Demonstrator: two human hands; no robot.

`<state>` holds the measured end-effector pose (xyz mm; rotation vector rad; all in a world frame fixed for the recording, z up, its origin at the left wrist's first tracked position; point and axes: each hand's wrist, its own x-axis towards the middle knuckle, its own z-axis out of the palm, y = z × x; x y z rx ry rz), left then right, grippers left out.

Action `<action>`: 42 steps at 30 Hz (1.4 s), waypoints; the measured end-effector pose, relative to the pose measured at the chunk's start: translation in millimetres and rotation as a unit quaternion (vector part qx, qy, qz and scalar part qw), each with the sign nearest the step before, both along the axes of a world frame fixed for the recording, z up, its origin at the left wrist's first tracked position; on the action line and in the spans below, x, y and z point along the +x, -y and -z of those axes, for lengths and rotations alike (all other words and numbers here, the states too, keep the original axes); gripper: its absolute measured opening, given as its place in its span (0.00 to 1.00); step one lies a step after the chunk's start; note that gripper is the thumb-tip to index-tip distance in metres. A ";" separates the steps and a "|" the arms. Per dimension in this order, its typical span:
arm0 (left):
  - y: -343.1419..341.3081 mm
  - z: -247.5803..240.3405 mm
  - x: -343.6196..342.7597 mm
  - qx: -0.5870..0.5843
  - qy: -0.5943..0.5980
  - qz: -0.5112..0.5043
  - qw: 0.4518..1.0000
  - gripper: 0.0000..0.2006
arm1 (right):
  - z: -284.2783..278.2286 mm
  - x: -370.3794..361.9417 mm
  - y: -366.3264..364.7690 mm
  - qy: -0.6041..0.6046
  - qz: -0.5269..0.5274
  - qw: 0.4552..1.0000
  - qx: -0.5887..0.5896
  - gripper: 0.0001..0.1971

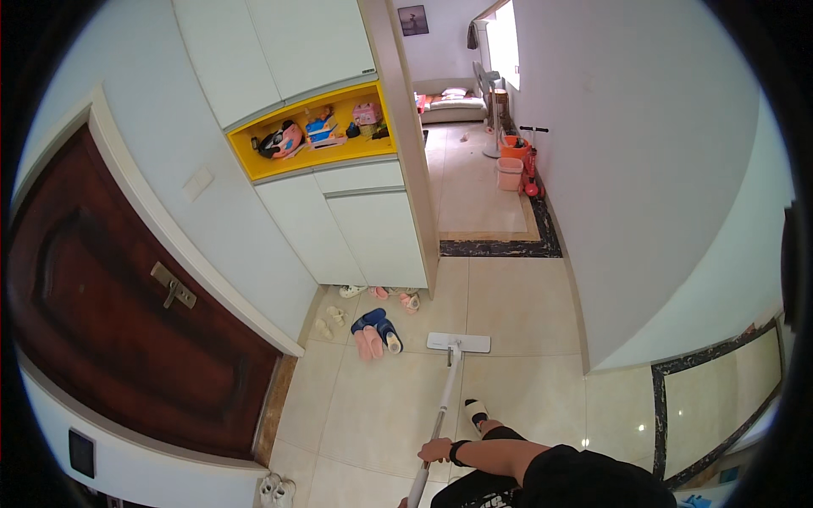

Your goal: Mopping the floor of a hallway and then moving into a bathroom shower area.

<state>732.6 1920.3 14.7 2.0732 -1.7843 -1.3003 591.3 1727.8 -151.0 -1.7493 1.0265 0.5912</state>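
A flat mop with a white rectangular head (459,342) lies on the beige tiles ahead of me. Its white and grey pole (442,406) slants back toward my body. My right hand (435,450), a black band at the wrist, is closed around the pole. Lower down, at the picture's bottom edge, just a sliver of my left hand (402,503) shows against the pole's near end; most of it is cut off. Left of the mop head, blue slippers (369,320) and pink slippers (368,343) sit close together. My foot in a black and white shoe (476,411) is right of the pole.
A white cabinet (373,237) with a yellow shelf niche (318,161) stands ahead, small shoes (410,302) at its base. Left is a dark red door (144,305); white shoes (277,489) lie near it. Down the passage stand a pink bucket (510,174) and red scooter (532,173).
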 end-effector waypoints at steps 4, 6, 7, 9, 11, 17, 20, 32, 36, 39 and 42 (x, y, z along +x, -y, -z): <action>58.3 -2.6 -9.5 0.054 -0.031 0.011 0.998 0.38 | 17.2 -14.2 44.3 0.026 0.030 0.999 -0.016 0.19; 87.8 13.5 -12.7 0.042 -0.021 0.020 0.999 0.38 | 25.3 -22.2 74.6 0.028 0.059 0.997 -0.028 0.19; 108.0 15.0 -16.9 0.027 -0.017 0.030 0.999 0.38 | 27.8 -27.4 88.4 0.008 0.090 0.996 -0.015 0.18; 155.8 16.9 -27.5 0.049 -0.014 0.026 0.998 0.38 | 46.2 -40.9 126.4 0.058 0.183 0.981 -0.037 0.20; 206.3 8.4 -42.6 0.082 -0.024 0.031 0.996 0.40 | 57.0 -60.2 148.9 0.071 0.225 0.971 -0.044 0.23; 359.1 22.4 -96.8 0.111 0.044 0.119 0.986 0.43 | 7.7 -122.2 254.1 0.085 0.356 0.929 -0.061 0.44; 426.7 38.9 -126.2 0.020 0.033 0.142 0.989 0.32 | -1.4 -150.9 293.6 0.146 0.459 0.872 0.091 0.37; 606.0 51.2 -211.5 0.160 -0.099 0.276 0.943 0.22 | -38.7 -207.9 307.2 0.346 0.765 0.509 0.188 0.12; 645.0 114.6 -212.0 0.014 -0.024 0.345 0.938 0.28 | -51.6 -172.7 286.3 0.232 0.796 0.540 0.143 0.16; 642.2 155.4 -220.3 0.025 -0.031 0.346 0.937 0.33 | -65.7 -135.3 281.3 0.170 0.804 0.555 0.128 0.18; 622.9 207.3 -222.8 0.040 -0.040 0.361 0.931 0.40 | -89.3 -93.0 263.6 0.150 0.812 0.548 0.135 0.24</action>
